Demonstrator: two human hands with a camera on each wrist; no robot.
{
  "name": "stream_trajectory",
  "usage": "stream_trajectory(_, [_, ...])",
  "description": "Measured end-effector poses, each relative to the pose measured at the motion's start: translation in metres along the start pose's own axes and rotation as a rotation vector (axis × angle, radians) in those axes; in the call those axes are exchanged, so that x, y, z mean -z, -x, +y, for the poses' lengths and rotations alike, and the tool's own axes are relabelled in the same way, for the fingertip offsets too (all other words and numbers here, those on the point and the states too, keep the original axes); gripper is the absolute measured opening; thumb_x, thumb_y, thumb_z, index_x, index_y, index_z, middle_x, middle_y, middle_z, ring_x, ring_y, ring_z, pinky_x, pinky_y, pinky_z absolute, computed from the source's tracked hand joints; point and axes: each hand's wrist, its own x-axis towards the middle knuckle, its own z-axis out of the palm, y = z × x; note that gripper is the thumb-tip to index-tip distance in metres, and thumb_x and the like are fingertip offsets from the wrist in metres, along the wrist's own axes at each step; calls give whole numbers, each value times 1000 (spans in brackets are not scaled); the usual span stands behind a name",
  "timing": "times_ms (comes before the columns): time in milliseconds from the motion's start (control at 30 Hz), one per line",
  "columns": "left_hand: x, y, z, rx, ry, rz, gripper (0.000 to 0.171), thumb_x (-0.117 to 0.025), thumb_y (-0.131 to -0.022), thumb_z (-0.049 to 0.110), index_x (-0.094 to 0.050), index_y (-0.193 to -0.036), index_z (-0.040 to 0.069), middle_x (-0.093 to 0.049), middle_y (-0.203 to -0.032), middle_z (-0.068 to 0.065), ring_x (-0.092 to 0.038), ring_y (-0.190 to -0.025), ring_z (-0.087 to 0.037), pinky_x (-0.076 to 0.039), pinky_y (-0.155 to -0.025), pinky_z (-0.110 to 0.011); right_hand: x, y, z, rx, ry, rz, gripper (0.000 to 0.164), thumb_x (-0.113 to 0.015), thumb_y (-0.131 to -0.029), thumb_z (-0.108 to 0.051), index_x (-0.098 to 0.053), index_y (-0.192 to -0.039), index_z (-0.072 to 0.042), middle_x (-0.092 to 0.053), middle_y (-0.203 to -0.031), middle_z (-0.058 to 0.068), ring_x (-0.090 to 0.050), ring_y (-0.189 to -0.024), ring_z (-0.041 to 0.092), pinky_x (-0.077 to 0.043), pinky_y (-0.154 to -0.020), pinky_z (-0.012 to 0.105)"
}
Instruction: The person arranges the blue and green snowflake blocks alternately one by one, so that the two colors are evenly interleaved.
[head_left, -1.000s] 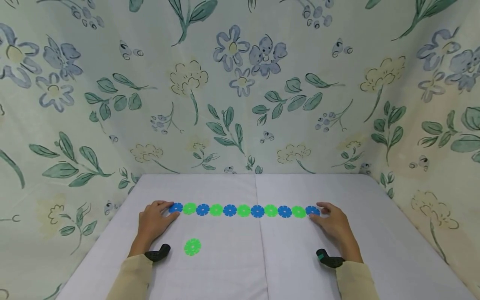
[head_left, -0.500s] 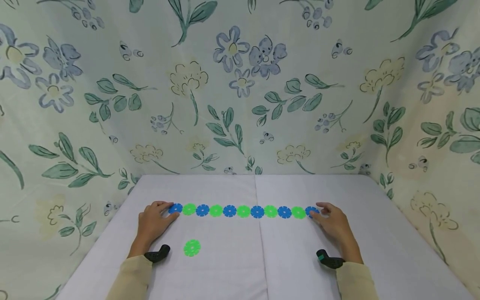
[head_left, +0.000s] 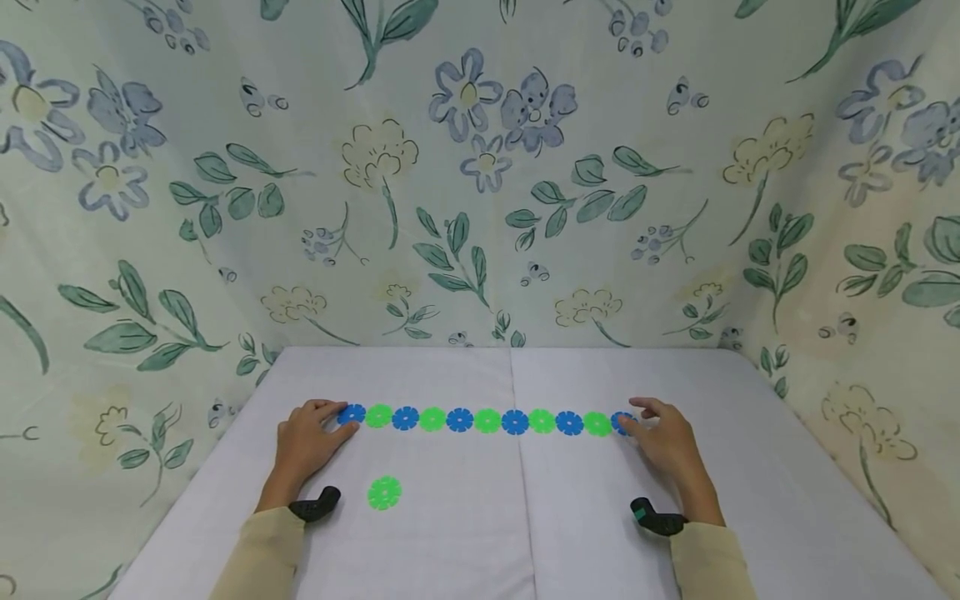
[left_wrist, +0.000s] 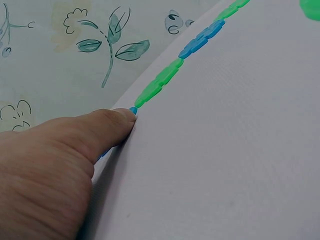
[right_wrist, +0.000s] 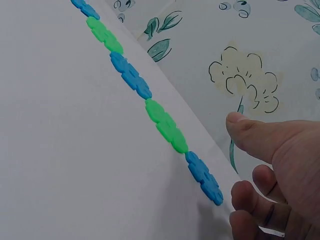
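Note:
Blue and green notched plastic building discs form a straight row across the table, alternating in colour. At the row's left end, my left hand [head_left: 307,442] holds the end blue disc [head_left: 353,414] between thumb and index finger. In the left wrist view the thumb [left_wrist: 112,125] covers most of that disc. My right hand [head_left: 666,442] hovers by the right-end blue disc [head_left: 621,422], its thumb overlapping it in the head view. From the right wrist, that blue disc [right_wrist: 204,177] shows uncovered, with the thumb and loosely bent fingers apart from it.
A single green disc [head_left: 385,492] lies nearer the front, below the row's left part. White cloth [head_left: 450,533] with a crease covers the table. A floral curtain [head_left: 480,208] hangs behind and along both sides. Each wrist wears a black camera.
My right thumb and fingers have lifted slightly off the right-end blue disc. The left hand and the row have stayed in place.

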Motion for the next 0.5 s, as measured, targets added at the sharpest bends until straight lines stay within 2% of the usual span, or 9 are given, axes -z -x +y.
stream_trajectory(267, [0, 1, 0, -3, -5, 6, 58, -71, -89, 51, -64, -135, 17, -58, -136, -18, -52, -122, -40, -35, -92, -56, 5, 7, -20, 121, 34, 40, 55, -67, -95, -41, -55, -141, -12, -54, -131, 22, -59, -100, 32, -53, -75, 39])
stream_trajectory(500, [0, 0, 0, -8, -7, 7, 57, -71, -89, 50, -64, -135, 17, -58, -136, -18, -52, -122, -40, -35, -93, -56, 12, 17, -45, 236, -21, 70, 58, -68, -95, -42, -53, -143, -12, -56, -125, 19, -60, -92, 26, -51, -68, 29])
